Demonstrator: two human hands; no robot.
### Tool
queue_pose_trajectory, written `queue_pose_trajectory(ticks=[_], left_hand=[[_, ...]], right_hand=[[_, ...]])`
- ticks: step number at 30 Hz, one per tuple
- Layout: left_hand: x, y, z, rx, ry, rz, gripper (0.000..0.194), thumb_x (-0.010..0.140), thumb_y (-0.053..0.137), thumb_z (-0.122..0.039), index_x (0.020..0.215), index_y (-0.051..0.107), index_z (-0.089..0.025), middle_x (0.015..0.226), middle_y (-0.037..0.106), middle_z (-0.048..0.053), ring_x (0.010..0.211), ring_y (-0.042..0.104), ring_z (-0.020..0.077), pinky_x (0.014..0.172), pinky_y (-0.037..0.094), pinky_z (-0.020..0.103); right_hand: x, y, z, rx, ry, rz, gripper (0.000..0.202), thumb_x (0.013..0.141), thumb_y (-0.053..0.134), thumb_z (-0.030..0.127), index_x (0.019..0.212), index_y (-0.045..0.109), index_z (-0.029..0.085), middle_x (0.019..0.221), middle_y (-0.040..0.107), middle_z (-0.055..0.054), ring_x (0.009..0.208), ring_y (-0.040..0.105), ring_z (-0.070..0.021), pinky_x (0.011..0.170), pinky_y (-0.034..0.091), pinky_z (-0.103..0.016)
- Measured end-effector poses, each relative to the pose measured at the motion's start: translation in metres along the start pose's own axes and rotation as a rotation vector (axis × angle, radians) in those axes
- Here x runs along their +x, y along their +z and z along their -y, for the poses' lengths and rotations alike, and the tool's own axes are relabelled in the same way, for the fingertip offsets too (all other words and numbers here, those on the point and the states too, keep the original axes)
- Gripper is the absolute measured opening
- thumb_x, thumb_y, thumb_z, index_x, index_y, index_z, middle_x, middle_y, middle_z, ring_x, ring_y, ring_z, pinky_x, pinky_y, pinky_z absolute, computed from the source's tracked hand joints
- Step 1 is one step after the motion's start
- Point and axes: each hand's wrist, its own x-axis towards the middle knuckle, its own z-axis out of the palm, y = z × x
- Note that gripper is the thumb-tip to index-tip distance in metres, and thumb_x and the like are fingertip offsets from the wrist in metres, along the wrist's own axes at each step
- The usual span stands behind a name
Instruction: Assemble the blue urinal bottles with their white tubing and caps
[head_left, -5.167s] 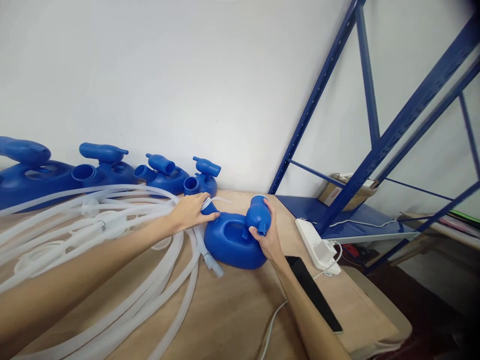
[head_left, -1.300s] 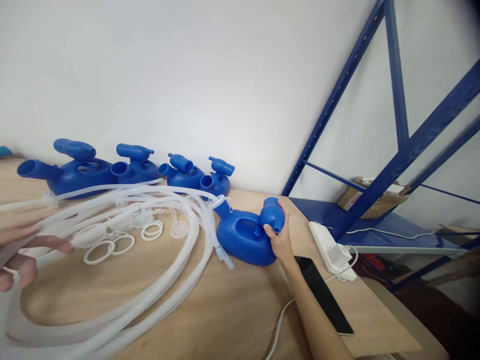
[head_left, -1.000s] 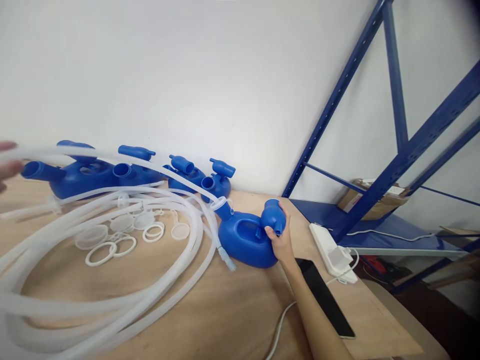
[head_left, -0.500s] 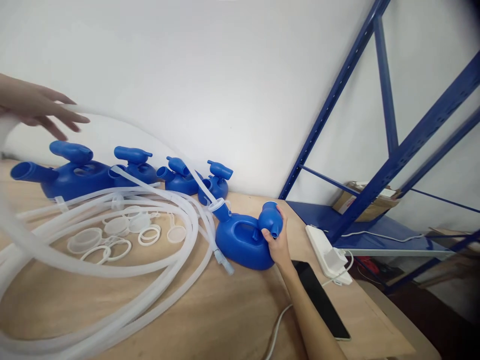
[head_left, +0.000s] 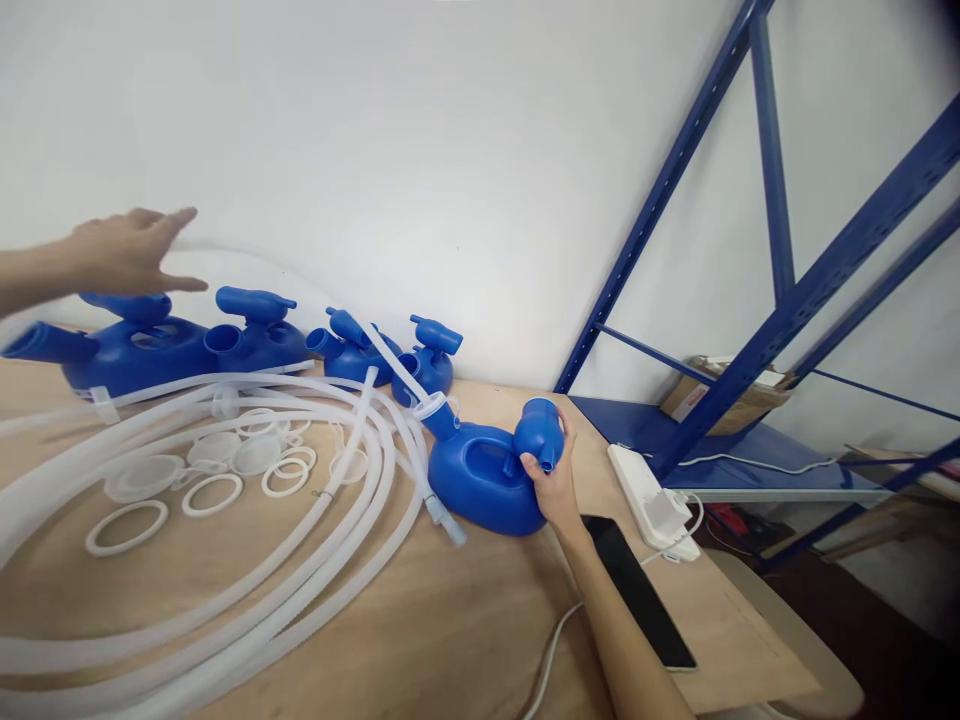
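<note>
A blue plastic urinal bottle (head_left: 484,500) rests on the table with a blue bulb-shaped cup (head_left: 540,435) at its right end. My right hand (head_left: 555,480) is closed round that cup. A clear hose (head_left: 390,362) rises from the white cap (head_left: 432,406) in the bottle's neck and arcs leftward behind my left hand (head_left: 135,252). My left hand hovers above the back-left bottles, thumb and fingers spread, with nothing visibly gripped. Coiled translucent hoses (head_left: 330,575) lie at left around several white rings and clear lids (head_left: 146,477).
Several similar blue bottles (head_left: 142,355) stand along the wall. A black phone (head_left: 637,590) and a white power strip (head_left: 649,500) with a cable lie right of my forearm. Past the table's right edge is a blue metal rack (head_left: 675,180) holding a cardboard box (head_left: 697,400).
My left hand has moved slightly right and down, its fingers spreading wider. The hose end and nearby coils have shifted, leaving more rings visible. My right hand keeps its grip.
</note>
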Motion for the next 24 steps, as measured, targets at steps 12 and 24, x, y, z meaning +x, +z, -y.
queue_pose_trajectory(ticks=[12,24], left_hand=[[-0.176,0.108,-0.138,-0.165,0.258,0.488,0.051,0.097,0.037,-0.061,0.088,0.068,-0.022,0.085,0.073,0.010,0.079,0.067,0.0341,0.070,0.041,0.042],[-0.174,0.114,-0.123,-0.439,0.217,0.551,0.074,0.082,0.048,-0.049,0.148,0.054,-0.017,0.111,0.073,0.012,0.099,0.067,0.0341,0.089,0.048,0.043]], right_hand=[[-0.001,-0.001,0.004,-0.044,0.004,0.032,0.090,0.085,0.066,0.070,0.155,0.037,0.021,0.158,0.044,-0.019,0.150,0.040,-0.0381,0.124,0.030,-0.062],[0.005,-0.002,0.011,0.063,0.095,0.060,0.098,0.082,0.074,0.065,0.160,0.031,0.025,0.166,0.036,-0.016,0.148,0.045,-0.0336,0.123,0.039,-0.054]])
